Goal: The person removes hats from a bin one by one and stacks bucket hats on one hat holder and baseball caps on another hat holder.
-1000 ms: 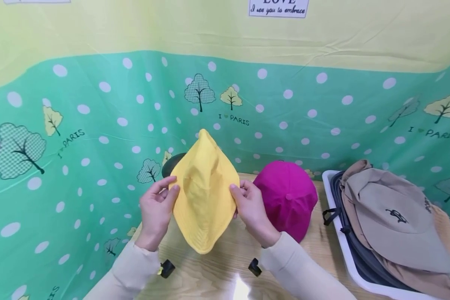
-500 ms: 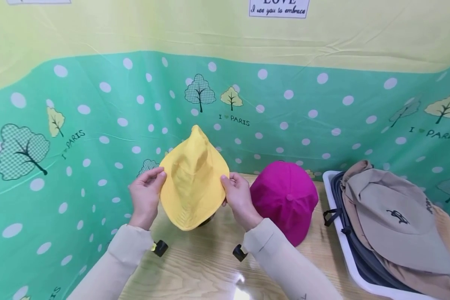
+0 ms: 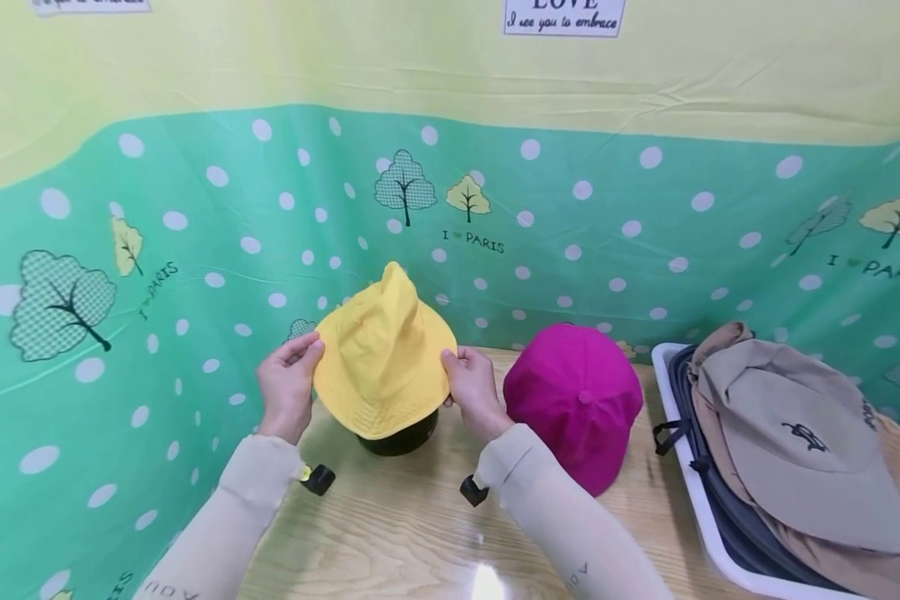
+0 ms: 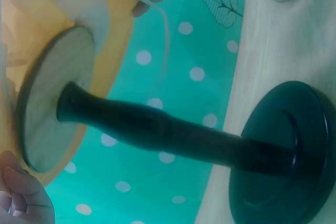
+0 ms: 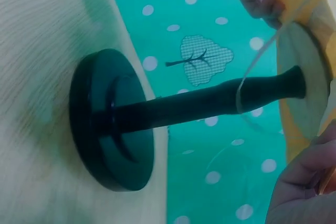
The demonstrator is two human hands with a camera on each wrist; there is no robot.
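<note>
Your left hand (image 3: 288, 388) and right hand (image 3: 476, 390) pinch the yellow bucket hat (image 3: 381, 360) by opposite edges, over the black hat stand (image 4: 173, 135); a magenta baseball cap (image 3: 576, 404) sits to its right, a polka-dot curtain (image 3: 615, 242) behind.

Just outside the right hand (image 3: 478, 392), the magenta cap (image 3: 573, 404) crowds the space; from here I can't tell whether they touch. Between the hands, a dark stand (image 4: 160, 129) blocks the way below the yellow hat (image 3: 382, 354). The curtain (image 3: 195, 250) closes off the space outside and beyond the left hand (image 3: 288, 390). Back from both hands, bare tabletop (image 3: 390, 529) between the sleeves (image 3: 228, 508) leaves room.
</note>
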